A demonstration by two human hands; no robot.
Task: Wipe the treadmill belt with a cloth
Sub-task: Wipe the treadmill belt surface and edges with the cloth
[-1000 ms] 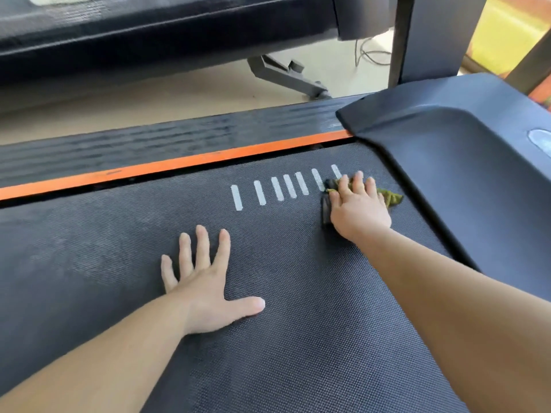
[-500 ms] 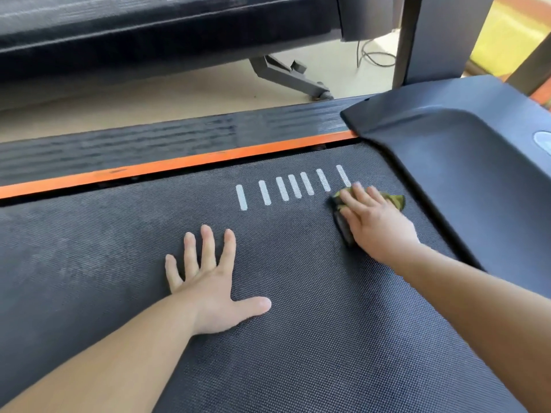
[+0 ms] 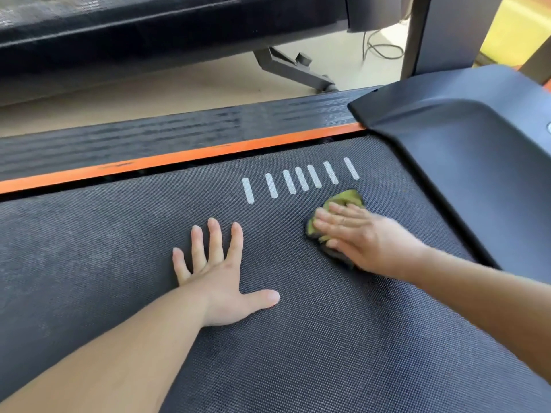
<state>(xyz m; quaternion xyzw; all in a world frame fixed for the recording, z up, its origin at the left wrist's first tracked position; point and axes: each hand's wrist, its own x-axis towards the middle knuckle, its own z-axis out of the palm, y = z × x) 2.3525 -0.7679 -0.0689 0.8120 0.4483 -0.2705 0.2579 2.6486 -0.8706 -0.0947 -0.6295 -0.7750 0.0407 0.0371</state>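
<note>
The dark textured treadmill belt [image 3: 298, 338] fills most of the view, with a row of white stripes [image 3: 301, 180] near its far edge. My right hand [image 3: 363, 236] lies flat on a crumpled green and dark cloth [image 3: 347, 198], pressing it onto the belt just below the stripes. Most of the cloth is hidden under the palm. My left hand [image 3: 220, 275] rests flat on the belt to the left, fingers spread, holding nothing.
An orange strip [image 3: 179, 158] and a ribbed black side rail [image 3: 149, 135] border the belt's far side. The black motor cover [image 3: 477, 150] rises at right, with an upright post [image 3: 441, 31] behind it. Another machine's frame and foot [image 3: 292, 70] stand beyond, on a beige floor.
My right hand has slid the cloth toward me and leftward, off the last white stripe, and its fingers now point left. The left hand stays planted.
</note>
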